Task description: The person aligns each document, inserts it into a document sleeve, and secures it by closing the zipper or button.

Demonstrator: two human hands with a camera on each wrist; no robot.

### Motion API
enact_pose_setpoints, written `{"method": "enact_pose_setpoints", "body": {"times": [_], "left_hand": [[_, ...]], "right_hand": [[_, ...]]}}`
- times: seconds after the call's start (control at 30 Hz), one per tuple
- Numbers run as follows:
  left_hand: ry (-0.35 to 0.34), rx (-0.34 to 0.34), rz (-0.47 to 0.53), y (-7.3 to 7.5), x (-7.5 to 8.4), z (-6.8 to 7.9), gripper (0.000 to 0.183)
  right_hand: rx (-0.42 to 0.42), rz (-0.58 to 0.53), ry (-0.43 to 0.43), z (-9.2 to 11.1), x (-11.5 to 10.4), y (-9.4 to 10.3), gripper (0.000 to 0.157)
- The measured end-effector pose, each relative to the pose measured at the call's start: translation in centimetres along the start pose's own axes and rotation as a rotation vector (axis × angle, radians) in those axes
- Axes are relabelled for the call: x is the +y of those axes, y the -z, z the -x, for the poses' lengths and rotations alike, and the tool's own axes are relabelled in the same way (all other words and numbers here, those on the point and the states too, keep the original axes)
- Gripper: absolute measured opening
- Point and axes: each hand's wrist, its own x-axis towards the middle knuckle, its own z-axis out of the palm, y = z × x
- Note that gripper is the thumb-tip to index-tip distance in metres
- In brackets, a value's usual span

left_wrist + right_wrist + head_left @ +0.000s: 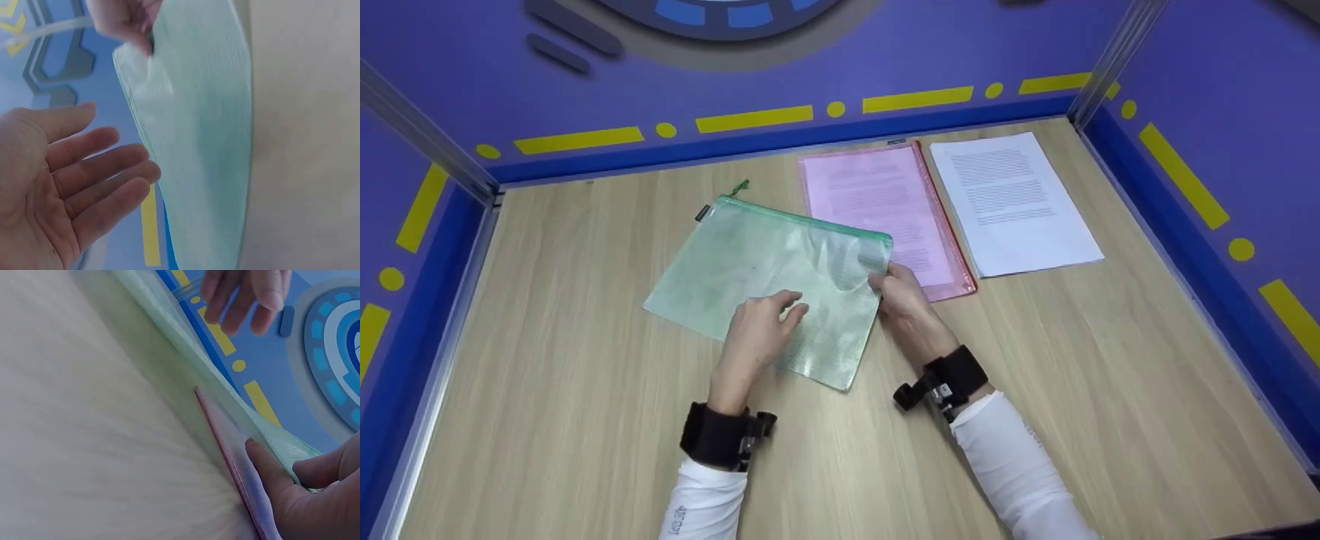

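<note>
A translucent green zip pouch (750, 262) is held tilted over the table, with a green zipper along its far edge and a cord pull at the far left corner. My right hand (911, 307) pinches its right edge between thumb and fingers, also plain in the right wrist view. Above the pouch's near part hovers my left hand (761, 326). In the left wrist view that left hand (84, 180) has its fingers spread and relaxed, with nothing in them, beside the pouch (197, 135). No papers show inside the pouch.
Behind the right hand lies a pink zip pouch (870, 187) with printed sheets inside and a red zipper edge. To its right is a stack of printed white paper (1005, 202). Blue-purple panels (780, 90) border the wooden table (570, 375) at the back and sides.
</note>
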Motion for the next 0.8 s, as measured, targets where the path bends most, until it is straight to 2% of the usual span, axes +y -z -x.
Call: {"method": "enact_pose_setpoints", "body": {"times": [0.27,0.43,0.53,0.63,0.73,0.8], "left_hand": [[0.168,0.000,-0.002,2.5,-4.8,-0.3,0.037],[0.247,-0.015,-0.024,3.7,-7.2,-0.3,0.043],[0.298,-0.061,-0.044,4.1,-8.1,-0.2,0.050],[0.349,-0.148,-0.055,4.1,-8.4,0.0,0.057],[0.366,-0.229,-0.073,3.8,-8.4,0.3,0.060],[0.359,-0.262,-0.092,3.5,-8.2,0.6,0.060]], "right_hand": [[-0.042,0.061,0.001,-0.1,-1.0,1.9,0.036],[-0.077,0.103,-0.007,-0.3,-1.5,3.1,0.034],[-0.084,0.118,-0.037,-0.3,-1.8,3.8,0.032],[-0.079,0.169,-0.047,-0.4,-2.0,4.5,0.032],[-0.075,0.208,-0.057,-0.4,-2.3,5.0,0.034],[-0.077,0.193,-0.086,-0.4,-2.6,5.2,0.035]]}}
